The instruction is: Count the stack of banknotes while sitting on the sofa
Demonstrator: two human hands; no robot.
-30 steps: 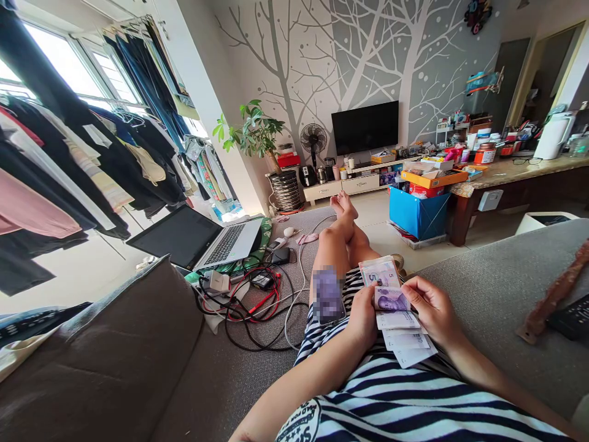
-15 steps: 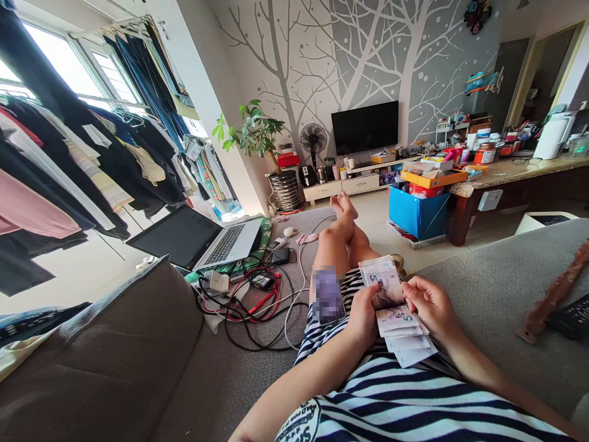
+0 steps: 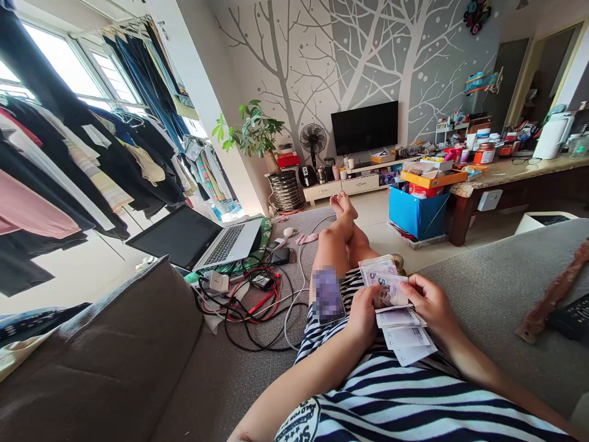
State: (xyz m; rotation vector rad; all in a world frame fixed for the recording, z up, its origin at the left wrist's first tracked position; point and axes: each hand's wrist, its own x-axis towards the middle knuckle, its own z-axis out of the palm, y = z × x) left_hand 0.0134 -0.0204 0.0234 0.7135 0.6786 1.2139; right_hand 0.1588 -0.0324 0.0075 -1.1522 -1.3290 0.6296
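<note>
Over my lap, my left hand [image 3: 362, 312] grips a stack of banknotes [image 3: 376, 268], its thumb pressed on their near edge. My right hand [image 3: 431, 302] pinches the right side of a purplish note marked 5 [image 3: 391, 291], which lies across the front of that stack. Below it, several fanned notes [image 3: 407, 337] hang or rest against the striped cloth [image 3: 391, 393]; how they are supported is hidden. A phone [image 3: 329, 298] with a blurred screen lies on my thigh, left of my left hand.
On the grey sofa to the left are an open laptop [image 3: 230, 239] and tangled cables [image 3: 257, 307]. A dark remote [image 3: 570, 316] lies at the right. Further off stand a blue box [image 3: 418, 212] and a cluttered table [image 3: 497, 175].
A note marked 5 now lies across the front of the held stack, between both hands. The lower fanned notes show different faces. My right fingers have shifted slightly; my left hand has barely moved.
</note>
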